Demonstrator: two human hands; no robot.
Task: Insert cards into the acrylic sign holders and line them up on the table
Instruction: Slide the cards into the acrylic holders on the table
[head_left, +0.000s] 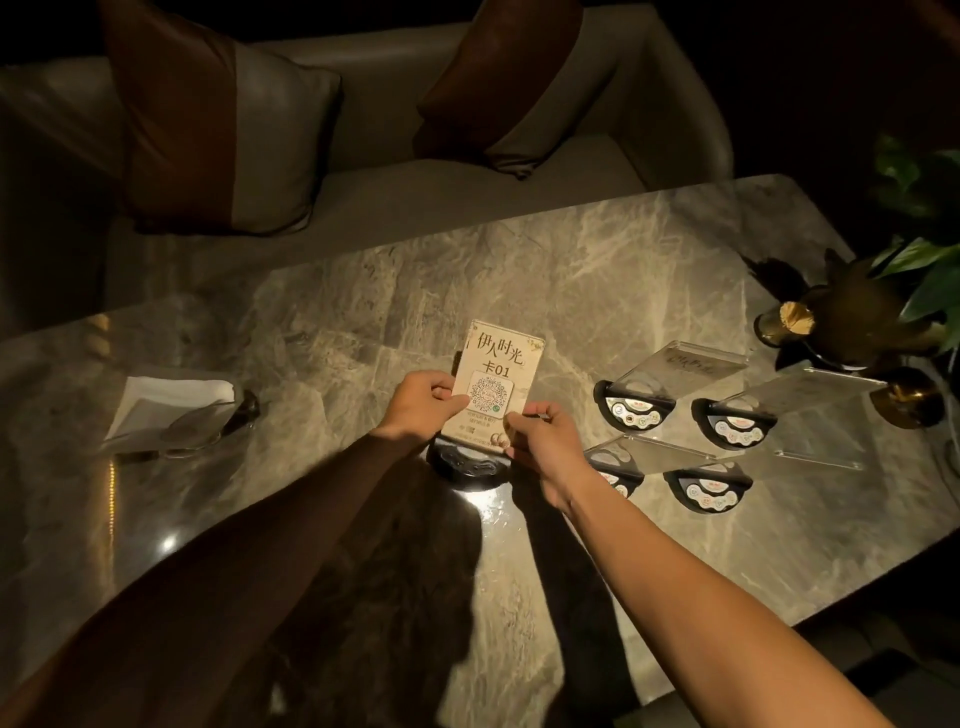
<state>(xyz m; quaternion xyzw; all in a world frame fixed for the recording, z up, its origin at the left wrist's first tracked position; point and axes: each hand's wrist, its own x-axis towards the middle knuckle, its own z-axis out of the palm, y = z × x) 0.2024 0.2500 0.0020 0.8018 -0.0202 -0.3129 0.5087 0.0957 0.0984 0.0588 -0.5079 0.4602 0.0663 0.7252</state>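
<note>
A cream card (496, 374) printed with characters, "01" and a QR code stands in a clear acrylic sign holder whose black half-round base (467, 462) rests on the marble table (363, 291). My left hand (423, 408) pinches the card's left edge. My right hand (537, 434) grips its lower right corner. To the right, several more acrylic holders lie tipped back on the table: one (670, 371) shows faint print inside, and the others (789, 405) (709, 486) (615, 467) look clear.
A holder with white napkins (171, 410) sits at the left of the table. A brass ornament (841, 317) and a green plant (924, 260) stand at the right edge. A sofa with cushions (218, 135) lies beyond the table.
</note>
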